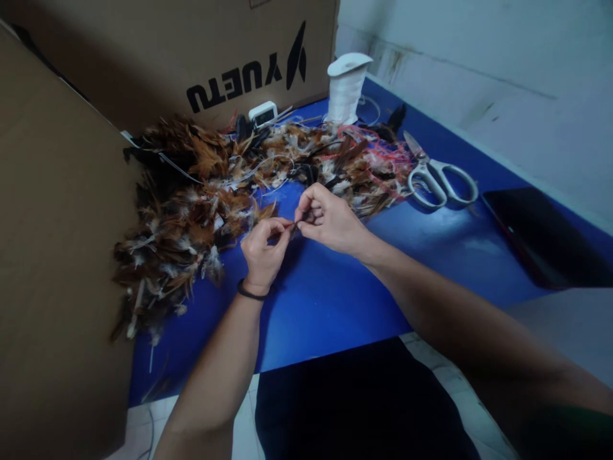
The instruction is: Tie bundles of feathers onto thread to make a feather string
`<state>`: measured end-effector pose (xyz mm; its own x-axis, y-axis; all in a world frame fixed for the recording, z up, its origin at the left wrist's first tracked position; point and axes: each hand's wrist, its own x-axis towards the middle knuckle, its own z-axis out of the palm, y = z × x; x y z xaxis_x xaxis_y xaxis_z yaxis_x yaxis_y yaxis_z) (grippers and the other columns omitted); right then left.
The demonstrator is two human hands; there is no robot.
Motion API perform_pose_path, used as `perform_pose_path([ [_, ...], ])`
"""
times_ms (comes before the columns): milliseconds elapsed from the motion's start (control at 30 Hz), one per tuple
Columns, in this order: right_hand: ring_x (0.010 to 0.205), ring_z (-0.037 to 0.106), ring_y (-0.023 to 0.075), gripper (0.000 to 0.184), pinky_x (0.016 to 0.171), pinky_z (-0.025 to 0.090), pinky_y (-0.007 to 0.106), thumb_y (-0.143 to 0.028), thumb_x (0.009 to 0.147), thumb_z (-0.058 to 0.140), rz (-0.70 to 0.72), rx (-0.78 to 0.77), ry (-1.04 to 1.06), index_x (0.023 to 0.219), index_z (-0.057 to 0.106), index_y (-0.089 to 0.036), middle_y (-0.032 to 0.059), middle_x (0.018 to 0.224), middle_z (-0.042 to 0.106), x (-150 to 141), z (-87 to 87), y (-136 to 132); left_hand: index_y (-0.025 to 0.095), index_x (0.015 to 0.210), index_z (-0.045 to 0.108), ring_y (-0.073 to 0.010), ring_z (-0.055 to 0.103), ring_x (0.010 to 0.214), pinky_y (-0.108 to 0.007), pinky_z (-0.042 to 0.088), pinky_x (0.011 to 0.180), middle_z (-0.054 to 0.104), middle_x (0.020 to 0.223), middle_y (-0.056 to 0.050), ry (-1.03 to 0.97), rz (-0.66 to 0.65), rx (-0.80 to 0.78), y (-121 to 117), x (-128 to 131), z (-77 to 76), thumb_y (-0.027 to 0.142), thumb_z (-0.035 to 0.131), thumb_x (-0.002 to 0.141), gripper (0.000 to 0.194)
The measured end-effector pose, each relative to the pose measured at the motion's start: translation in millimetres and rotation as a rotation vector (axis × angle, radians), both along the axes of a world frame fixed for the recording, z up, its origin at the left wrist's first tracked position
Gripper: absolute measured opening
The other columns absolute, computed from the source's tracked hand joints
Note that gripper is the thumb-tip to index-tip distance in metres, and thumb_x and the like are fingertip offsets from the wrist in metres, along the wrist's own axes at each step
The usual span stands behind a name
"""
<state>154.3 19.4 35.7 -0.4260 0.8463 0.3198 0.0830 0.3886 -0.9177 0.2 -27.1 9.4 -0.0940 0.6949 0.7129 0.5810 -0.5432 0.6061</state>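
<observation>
My left hand (265,249), with a dark band round its wrist, pinches thumb against forefinger. Its fingertips almost meet those of my right hand (325,217), which is also closed in a pinch. Between the two sets of fingertips is a small dark brown piece (294,226) that looks like a feather; most of it is hidden by the fingers. Just beyond both hands spreads a large heap of brown, black and white feathers (191,211), with some pink strands (378,156) mixed in at the right.
Grey-handled scissors (443,179) lie right of the heap, and a dark tablet-like device (550,233) is farther right. A white spool-like holder (345,89) and a small white display (263,115) stand behind. Cardboard boxes (143,57) edge the blue table (330,313).
</observation>
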Motion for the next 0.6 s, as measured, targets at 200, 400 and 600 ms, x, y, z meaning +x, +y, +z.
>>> perform_pose_path([
  [200,0.055,0.047,0.0039,0.028,0.052,0.039,0.018,-0.007,0.067,0.051,0.025,0.028,-0.063,0.089,0.040,-0.020,-0.0051,0.075,0.055,-0.5,3.8,-2.0,0.019,0.077,0.053,-0.0094,0.067,0.072,-0.021,0.055,0.068,0.069,0.082,0.000,0.090,0.001,0.031,0.0,0.1,0.3,0.014,0.063,0.078,0.011],
  [400,0.053,0.047,0.0033,0.031,0.048,0.040,0.017,-0.008,0.069,0.051,0.082,-0.009,-0.126,0.093,0.039,-0.022,-0.0048,0.080,0.054,4.0,7.2,-2.0,0.019,0.076,0.053,-0.0090,0.066,0.072,-0.020,0.054,0.066,0.068,0.080,0.000,0.187,0.013,0.077,-0.9,-0.4,2.8,0.013,0.061,0.079,0.010],
  [600,0.047,0.046,0.0022,0.031,0.043,0.039,0.017,-0.008,0.069,0.051,0.114,-0.013,-0.133,0.094,0.039,-0.022,-0.0055,0.081,0.053,6.6,5.0,-0.2,0.019,0.075,0.055,-0.0095,0.066,0.070,-0.020,0.053,0.066,0.068,0.077,0.000,0.155,0.015,0.033,-2.0,0.4,2.4,0.015,0.061,0.079,0.008],
])
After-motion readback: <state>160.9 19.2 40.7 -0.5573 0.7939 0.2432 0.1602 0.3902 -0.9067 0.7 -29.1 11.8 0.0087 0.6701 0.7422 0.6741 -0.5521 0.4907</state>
